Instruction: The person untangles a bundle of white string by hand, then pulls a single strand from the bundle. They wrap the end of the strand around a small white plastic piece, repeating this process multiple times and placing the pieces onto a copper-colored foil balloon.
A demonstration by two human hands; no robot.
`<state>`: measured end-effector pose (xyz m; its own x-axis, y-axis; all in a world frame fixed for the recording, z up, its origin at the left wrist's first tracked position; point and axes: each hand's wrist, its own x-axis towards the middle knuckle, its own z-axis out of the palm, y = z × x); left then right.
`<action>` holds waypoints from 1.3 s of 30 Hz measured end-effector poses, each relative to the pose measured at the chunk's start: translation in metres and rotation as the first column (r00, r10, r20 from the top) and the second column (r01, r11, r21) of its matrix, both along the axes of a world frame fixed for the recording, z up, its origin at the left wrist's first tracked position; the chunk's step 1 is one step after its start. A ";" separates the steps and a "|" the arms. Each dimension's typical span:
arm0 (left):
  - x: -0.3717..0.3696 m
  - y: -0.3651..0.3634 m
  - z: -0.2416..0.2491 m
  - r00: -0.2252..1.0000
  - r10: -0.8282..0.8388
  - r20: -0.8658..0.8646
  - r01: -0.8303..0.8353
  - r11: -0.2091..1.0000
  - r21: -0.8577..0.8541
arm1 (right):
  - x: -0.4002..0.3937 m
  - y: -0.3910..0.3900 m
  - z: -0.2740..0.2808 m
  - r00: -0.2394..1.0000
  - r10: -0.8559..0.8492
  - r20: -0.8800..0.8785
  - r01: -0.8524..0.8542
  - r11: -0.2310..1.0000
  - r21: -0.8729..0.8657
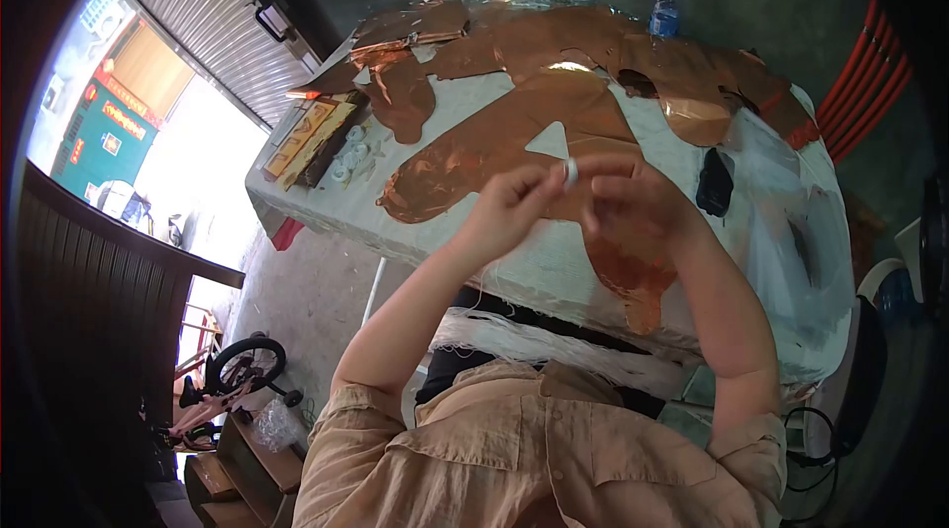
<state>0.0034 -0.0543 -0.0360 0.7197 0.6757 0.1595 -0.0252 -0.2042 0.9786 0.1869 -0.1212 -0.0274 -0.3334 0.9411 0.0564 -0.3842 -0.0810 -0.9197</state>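
Observation:
My left hand is closed above the middle of the table, its thumb and finger pinched at a small white band. The fingertip of my right hand meets the same band; the other fingers curl in and are smeared, so what they hold is hidden. Whether the band is wrapped around a finger or held loose cannot be made out. Beneath both hands lies a copper-brown foil-like sheet with a pale triangular gap. Across my lap runs a bundle of white threads.
On the cloth-covered table are small white rolls, a worn box, a black object and clear plastic. A blue-capped bottle stands at the far edge. Red pipes rise at right; a small bicycle is at left.

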 end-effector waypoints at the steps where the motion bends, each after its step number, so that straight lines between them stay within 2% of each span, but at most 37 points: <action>1: 0.002 -0.005 0.000 0.999 -0.021 -0.038 0.023 0.999 0.048 | -0.001 0.003 -0.002 1.000 -0.001 -0.001 0.001 1.000 0.001; 2: -0.003 -0.005 0.003 0.992 -0.109 -0.071 0.110 0.994 0.016 | -0.001 0.008 -0.005 0.982 -0.105 0.156 0.093 0.992 0.085; 3: -0.005 -0.003 0.006 0.991 -0.111 -0.072 0.113 0.994 0.015 | -0.002 0.010 -0.007 0.929 -0.218 0.299 0.170 0.969 0.179; 4: -0.007 0.000 0.008 0.996 -0.092 -0.005 0.092 0.994 -0.052 | -0.002 0.008 -0.007 0.929 -0.220 0.299 0.172 0.969 0.177; 6: -0.007 0.003 0.007 0.996 -0.065 0.061 0.072 0.990 -0.123 | -0.003 0.001 -0.003 0.932 0.025 0.362 -0.030 1.000 0.009; 7: -0.006 0.005 0.004 1.000 -0.016 0.011 0.017 0.997 -0.071 | -0.003 0.000 -0.001 0.932 0.027 0.362 -0.033 0.999 0.008; 9: -0.006 0.005 -0.001 0.999 0.038 -0.034 -0.039 0.999 -0.011 | -0.001 -0.001 0.003 0.990 0.001 0.144 -0.012 0.997 0.073; 10: -0.006 0.001 -0.006 0.997 -0.007 -0.077 0.008 1.000 0.013 | -0.002 0.002 0.001 0.989 -0.001 0.145 -0.010 0.997 0.076; 12: -0.007 -0.005 -0.004 0.990 -0.060 -0.124 0.062 0.998 0.016 | -0.003 0.009 -0.007 0.909 -0.224 0.350 0.186 0.973 0.141; 13: -0.008 -0.005 0.001 0.990 -0.062 -0.125 0.065 0.998 0.015 | -0.001 0.008 -0.009 0.909 -0.226 0.350 0.188 0.972 0.139; 15: -0.010 0.000 0.007 0.997 -0.029 0.070 0.038 0.992 -0.121 | 0.003 0.005 -0.011 0.922 0.104 0.372 -0.110 0.994 -0.006; 16: -0.010 0.008 0.001 1.000 0.028 0.002 -0.028 1.000 -0.007 | 0.001 0.003 -0.009 0.922 0.107 0.373 -0.113 0.994 -0.006; 18: -0.007 0.003 -0.006 0.999 0.017 -0.030 -0.015 0.999 0.043 | -0.004 -0.001 -0.001 1.000 -0.013 0.017 0.013 1.000 0.007; 19: -0.006 0.000 -0.008 0.998 0.000 -0.065 0.006 0.996 0.092 | -0.004 0.002 -0.004 1.000 -0.016 0.018 0.016 1.000 0.010; 20: -0.006 -0.002 -0.007 0.998 -0.005 -0.064 0.011 0.995 0.094 | -0.003 0.007 -0.009 0.980 -0.127 0.151 0.124 0.992 0.028; 21: -0.006 -0.006 -0.003 0.999 -0.004 -0.048 0.006 0.999 0.053 | -0.002 0.009 -0.011 0.931 -0.233 0.279 0.226 0.972 0.059; 22: -0.007 -0.008 0.001 0.999 0.000 -0.033 0.000 1.000 0.010 | 0.000 0.008 -0.010 0.931 -0.236 0.279 0.228 0.972 0.059; 23: -0.007 -0.005 0.005 0.999 -0.001 -0.034 0.001 1.000 0.009 | 0.001 0.004 -0.008 0.960 -0.082 0.267 0.080 0.997 0.018; 24: -0.008 -0.001 0.010 0.999 -0.020 0.028 0.023 0.996 -0.083 | 0.002 0.001 -0.006 0.966 0.075 0.249 -0.072 0.997 -0.022; 25: -0.008 0.001 0.012 0.995 -0.032 0.092 0.048 0.984 -0.173 | 0.001 0.000 -0.004 0.965 0.078 0.249 -0.074 0.997 -0.023; 26: -0.006 0.005 -0.002 0.998 0.055 -0.030 -0.055 0.998 0.006 | -0.001 0.000 -0.001 0.990 0.044 0.137 -0.046 0.999 0.009; 27: -0.006 0.005 -0.007 0.998 0.058 -0.029 -0.057 0.998 0.007 | -0.002 0.000 0.000 1.000 0.011 0.022 -0.012 0.999 0.039; 28: -0.006 0.002 -0.010 0.996 0.008 -0.093 -0.005 0.999 0.042 | -0.003 0.003 -0.002 1.000 0.010 0.023 -0.011 0.999 0.041; 29: -0.005 0.000 -0.015 0.987 -0.041 -0.158 0.053 0.996 0.072 | -0.004 0.007 -0.007 0.981 -0.094 0.171 0.086 0.995 0.056; 30: -0.002 -0.003 -0.016 0.999 -0.047 -0.022 0.050 0.989 0.136 | -0.004 0.009 -0.010 0.930 -0.195 0.313 0.179 0.981 0.082; 31: -0.003 -0.001 -0.015 0.998 -0.051 -0.024 0.053 0.989 0.136 | -0.002 0.008 -0.010 0.929 -0.198 0.312 0.182 0.980 0.081; 33: -0.007 0.006 -0.005 0.999 0.043 -0.010 -0.043 0.999 0.000 | 0.000 0.004 -0.009 0.933 0.050 0.357 -0.032 0.998 -0.057; 34: -0.007 0.008 -0.003 0.999 0.035 0.031 -0.033 0.999 -0.041 | -0.001 0.003 -0.009 0.933 0.052 0.357 -0.034 0.998 -0.057; 35: -0.006 0.008 -0.008 0.999 0.037 0.032 -0.036 0.999 -0.040 | -0.003 0.002 -0.009 0.983 0.027 0.183 -0.020 0.999 -0.038; 36: -0.003 0.007 -0.014 0.999 0.049 -0.020 -0.048 0.998 0.036 | -0.005 0.001 -0.008 1.000 0.003 0.003 -0.003 1.000 -0.022; 37: -0.002 0.007 -0.019 0.995 0.063 -0.072 -0.054 0.992 0.113 | -0.005 0.003 -0.007 1.000 0.003 0.004 -0.003 1.000 -0.019; 39: -0.003 0.000 -0.019 0.994 0.014 -0.107 -0.001 0.993 0.117 | -0.005 0.008 -0.006 0.979 -0.139 0.148 0.129 0.989 0.076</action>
<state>0.0004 -0.0546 -0.0554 0.7317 0.6626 0.1600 0.0806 -0.3173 0.9449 0.1824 -0.1137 -0.0329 -0.2136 0.9738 0.0775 -0.2422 0.0241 -0.9699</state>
